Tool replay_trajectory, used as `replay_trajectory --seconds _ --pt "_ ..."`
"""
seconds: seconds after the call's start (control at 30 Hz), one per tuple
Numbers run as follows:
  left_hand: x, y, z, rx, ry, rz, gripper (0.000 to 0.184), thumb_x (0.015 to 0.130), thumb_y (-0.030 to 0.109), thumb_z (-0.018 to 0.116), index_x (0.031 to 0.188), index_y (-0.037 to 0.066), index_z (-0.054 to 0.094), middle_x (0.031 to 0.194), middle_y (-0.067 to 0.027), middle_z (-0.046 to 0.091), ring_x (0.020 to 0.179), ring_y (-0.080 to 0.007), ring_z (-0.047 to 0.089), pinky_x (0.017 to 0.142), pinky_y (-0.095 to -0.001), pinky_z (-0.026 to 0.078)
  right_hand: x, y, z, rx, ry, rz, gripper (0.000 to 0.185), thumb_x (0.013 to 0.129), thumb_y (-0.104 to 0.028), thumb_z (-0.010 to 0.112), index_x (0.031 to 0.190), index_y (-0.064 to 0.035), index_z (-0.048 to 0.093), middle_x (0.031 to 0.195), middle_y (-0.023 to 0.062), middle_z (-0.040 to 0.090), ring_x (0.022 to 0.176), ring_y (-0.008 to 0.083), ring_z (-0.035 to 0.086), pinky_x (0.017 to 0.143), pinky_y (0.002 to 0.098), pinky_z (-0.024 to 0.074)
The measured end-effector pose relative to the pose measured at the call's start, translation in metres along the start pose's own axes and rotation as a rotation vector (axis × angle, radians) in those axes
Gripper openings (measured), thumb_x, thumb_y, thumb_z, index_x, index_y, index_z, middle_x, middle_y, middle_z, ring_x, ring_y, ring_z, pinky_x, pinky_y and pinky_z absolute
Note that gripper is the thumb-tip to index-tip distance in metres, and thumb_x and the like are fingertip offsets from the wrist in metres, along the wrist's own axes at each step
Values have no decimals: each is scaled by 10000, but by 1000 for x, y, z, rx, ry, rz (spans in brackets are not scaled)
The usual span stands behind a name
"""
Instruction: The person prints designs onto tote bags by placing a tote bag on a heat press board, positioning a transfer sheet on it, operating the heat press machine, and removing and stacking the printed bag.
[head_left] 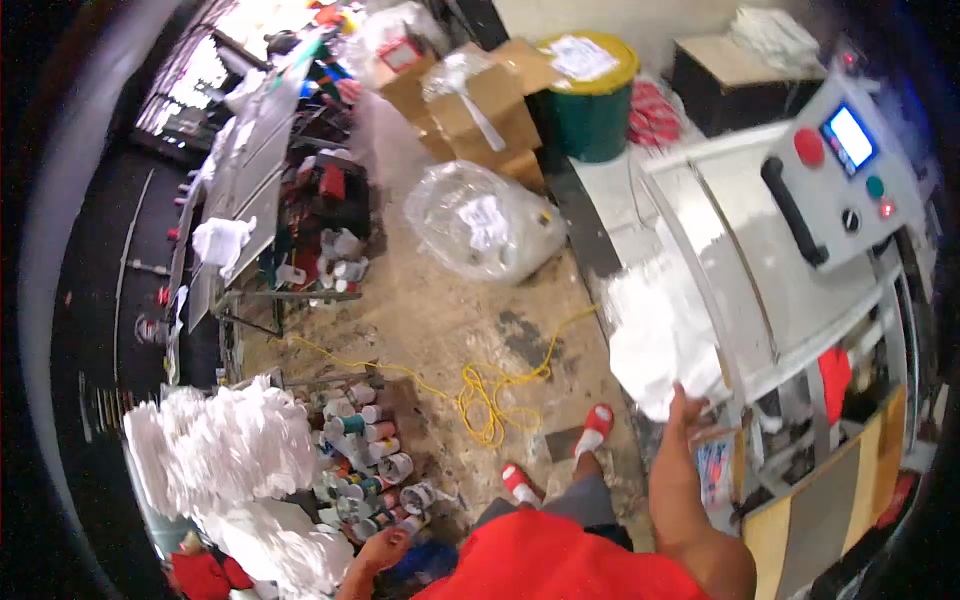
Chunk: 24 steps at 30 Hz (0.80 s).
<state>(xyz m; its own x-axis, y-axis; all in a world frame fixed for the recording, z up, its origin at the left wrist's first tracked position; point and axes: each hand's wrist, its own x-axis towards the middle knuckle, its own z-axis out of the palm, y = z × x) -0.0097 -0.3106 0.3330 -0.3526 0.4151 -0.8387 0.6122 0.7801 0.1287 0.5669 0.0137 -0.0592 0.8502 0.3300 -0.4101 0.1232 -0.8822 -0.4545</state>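
Observation:
My right hand [688, 408] is at the lower edge of a white cloth [660, 335], with its fingers closed on the edge. The cloth hangs over the near side of a machine with a white bed [790, 290]. Low on the left, my left hand [385, 548] is held out with fingers loosely bent and nothing visible in it. Beside it lie a pile of white cloths [280, 540] and several paint-stained tubs [385, 470]. A taller stack of white cloths [220, 440] stands farther left.
The machine carries a control panel [840, 170] with a lit screen. A yellow cord [485, 405] lies coiled on the stained floor ahead of my feet. Beyond are a clear plastic bag [485, 225], an opened cardboard box [480, 110] and a green drum [595, 115] with a yellow lid.

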Motion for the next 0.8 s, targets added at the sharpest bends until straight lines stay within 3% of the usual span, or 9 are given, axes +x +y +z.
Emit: replay_trajectory --seconds 0.23,0.3,0.37,0.4,0.47,0.53,0.63,0.73,0.8 --pt "15 -50 52 -73 -96 12 313 861 317 584 1033 78 692 991 -132 714 887 -294 680 780 -385 534 44 8 -43 -411 -46 -154 823 706 -411 727 1322 53 440 1254 278 574 1175 452 543 993 497 440" --pt "30 -86 68 -51 -47 242 337 863 313 585 1061 61 689 1017 -146 705 912 -298 679 793 -388 530 57 10 -67 -323 -45 -135 659 719 -304 719 1250 30 516 1192 236 611 1126 438 572 931 505 478" --pt "71 -112 77 25 -78 499 353 853 309 618 1092 55 678 1031 -150 700 944 -284 675 816 -381 526 76 40 -61 379 -457 -133 511 730 -170 688 1189 17 568 1082 179 644 1006 387 625 859 499 510" --pt "81 -119 77 110 -107 739 379 843 304 650 1123 49 667 1046 -155 695 975 -270 671 839 -374 522 156 113 -8 419 -486 -883 431 717 -73 672 1131 11 592 998 133 648 889 350 638 764 492 527" --pt "93 -80 91 -256 3 232 554 834 352 701 1272 45 557 1186 -159 642 1100 -244 620 900 -355 504 52 63 -91 676 -650 -328 443 705 -66 682 1133 1 591 990 134 651 870 350 640 723 504 528" --pt "69 -4 83 -497 -18 270 759 824 431 722 1406 66 397 1382 -152 505 1205 -268 542 953 -383 483 -53 25 -173 893 -742 -99 460 699 -66 683 1148 -18 594 968 142 653 868 351 644 702 518 533" --pt "42 69 83 -915 -367 219 911 831 580 653 1479 72 265 1472 -151 397 1274 -351 468 1004 -466 444 -185 31 -276 746 -729 70 465 717 -37 647 1177 -17 586 1001 151 650 882 350 650 723 522 541" --pt "56 110 116 -1068 -900 162 945 859 645 562 1525 118 148 1489 -171 351 1277 -367 455 1017 -481 423 -220 91 -294 819 -822 -153 520 723 0 616 1238 -9 550 1067 140 644 913 340 646 774 480 538" --pt "25 143 107 -1069 -1223 197 885 874 502 639 1525 134 165 1480 -222 334 1287 -351 442 1006 -459 434 -259 109 -333 825 -825 -294 575 727 5 618 1291 -5 507 1092 137 638 939 331 641 815 453 530"
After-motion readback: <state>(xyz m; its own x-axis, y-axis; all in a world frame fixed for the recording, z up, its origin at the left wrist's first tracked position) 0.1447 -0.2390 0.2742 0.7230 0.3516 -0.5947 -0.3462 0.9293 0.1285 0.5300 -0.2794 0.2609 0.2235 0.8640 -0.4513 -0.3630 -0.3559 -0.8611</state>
